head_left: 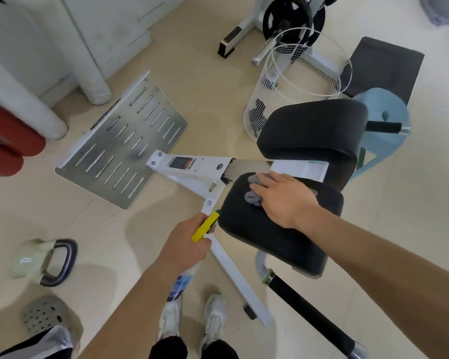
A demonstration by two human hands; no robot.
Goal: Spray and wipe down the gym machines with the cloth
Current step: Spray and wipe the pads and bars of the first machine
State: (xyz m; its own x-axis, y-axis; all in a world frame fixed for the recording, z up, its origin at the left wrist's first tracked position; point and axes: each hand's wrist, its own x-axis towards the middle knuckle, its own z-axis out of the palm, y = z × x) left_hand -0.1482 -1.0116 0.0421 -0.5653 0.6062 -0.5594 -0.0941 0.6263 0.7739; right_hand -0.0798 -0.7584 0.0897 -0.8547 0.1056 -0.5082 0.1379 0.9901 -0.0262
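Stage: mid-wipe on the lower seat pad [270,239]; the upper pad [314,130], white frame [192,167] and footplate [122,141] give no sign either way of cleaning.
Right hand [283,200]: flat, fingers extended, pressing the grey cloth [253,197] onto the pad's far end.
Left hand [184,246]: wrapped round the spray bottle [205,226], just beside the pad's near edge.
Left to do: probably the other pad, the black handle [309,312] and further machines.
Surface: matte black upholstery; wetness cannot be told.
Room: beige floor [218,99], kettlebell [42,260], wire basket [296,81], weight plates [288,16], blue stool [384,120].
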